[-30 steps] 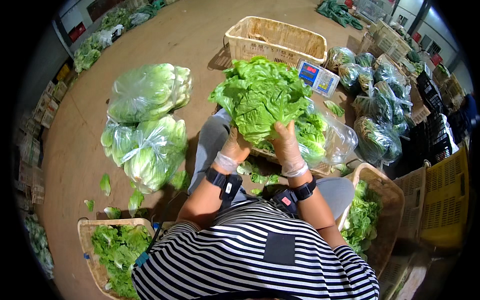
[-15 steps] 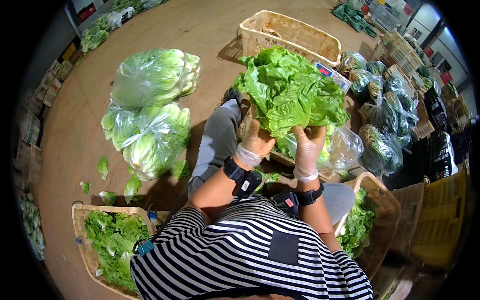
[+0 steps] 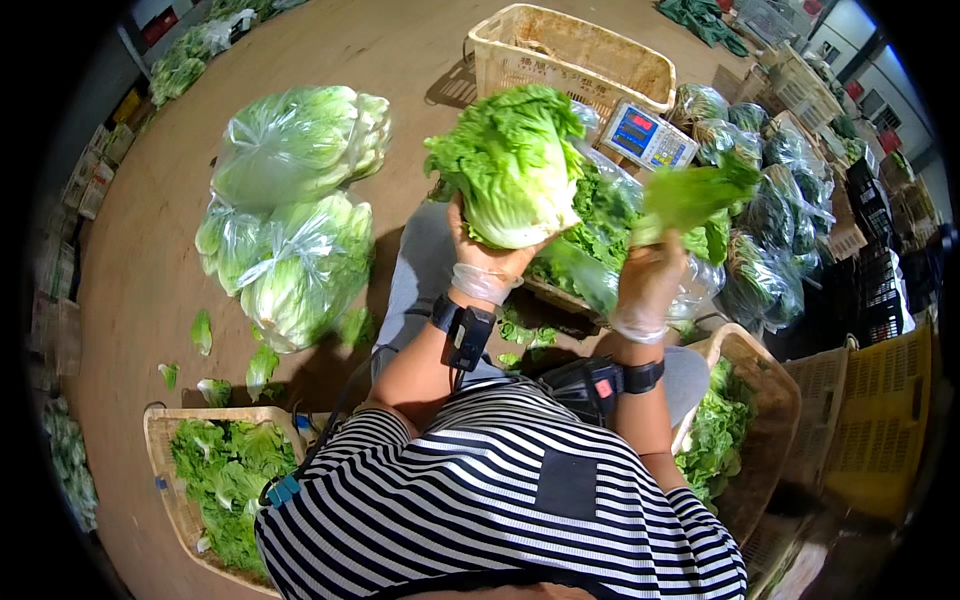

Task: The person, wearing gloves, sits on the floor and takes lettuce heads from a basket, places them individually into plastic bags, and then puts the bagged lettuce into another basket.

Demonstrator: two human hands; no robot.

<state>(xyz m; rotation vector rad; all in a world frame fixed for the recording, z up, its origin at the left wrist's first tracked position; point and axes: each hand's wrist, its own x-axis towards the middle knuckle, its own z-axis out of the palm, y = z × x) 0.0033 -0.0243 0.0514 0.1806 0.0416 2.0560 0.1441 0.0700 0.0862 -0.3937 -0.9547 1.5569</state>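
A head of lettuce (image 3: 515, 165) rests in my left hand (image 3: 488, 258), its pale cut base toward me and its frilly green leaves pointing away. My right hand (image 3: 650, 285), off to the right, grips a loose lettuce leaf (image 3: 690, 195) that is smeared by motion. Both hands wear thin clear gloves. Beneath and between them sits more lettuce (image 3: 600, 212) in clear plastic film, on a low crate whose edge shows. Just beyond stands a scale (image 3: 645, 138) with a lit display and keypad.
Bagged lettuce (image 3: 300, 215) lies on the floor at left, with several loose leaves (image 3: 262, 368) nearby. Lettuce-filled crates stand at lower left (image 3: 160, 440) and right (image 3: 780, 420). A cream crate (image 3: 570, 70) is at the far side. Bagged greens (image 3: 765, 270) crowd the right.
My hands have moved apart. The lettuce head has shifted left in my left hand and turned base toward me. My right hand has moved right with a leaf pulled away, uncovering the scale.
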